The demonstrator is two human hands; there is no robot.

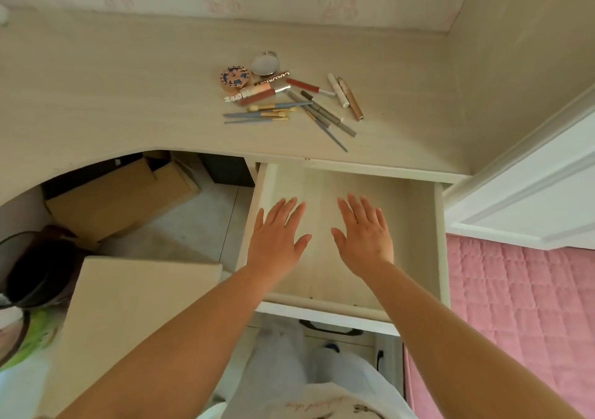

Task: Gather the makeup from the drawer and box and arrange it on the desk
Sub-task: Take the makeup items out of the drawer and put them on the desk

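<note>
The pale wooden drawer [415, 225] is pulled out under the desk [128, 96], and no makeup shows inside it. My left hand [277, 238] and my right hand [365, 235] hover flat over its floor, fingers spread, holding nothing. On the desk lies a loose cluster of makeup: a patterned round compact [234, 79], a silver round compact [265, 63], lip gloss tubes [260, 93], several blue-handled brushes [257, 115], grey pencils [325, 117] and two pale tubes [346, 95].
Cardboard boxes [116, 199] sit on the floor under the desk. A pale stool top [128, 315] stands at my lower left beside a dark bin [35, 267]. A pink quilted bed [521, 322] and a white panel [531, 199] lie to the right.
</note>
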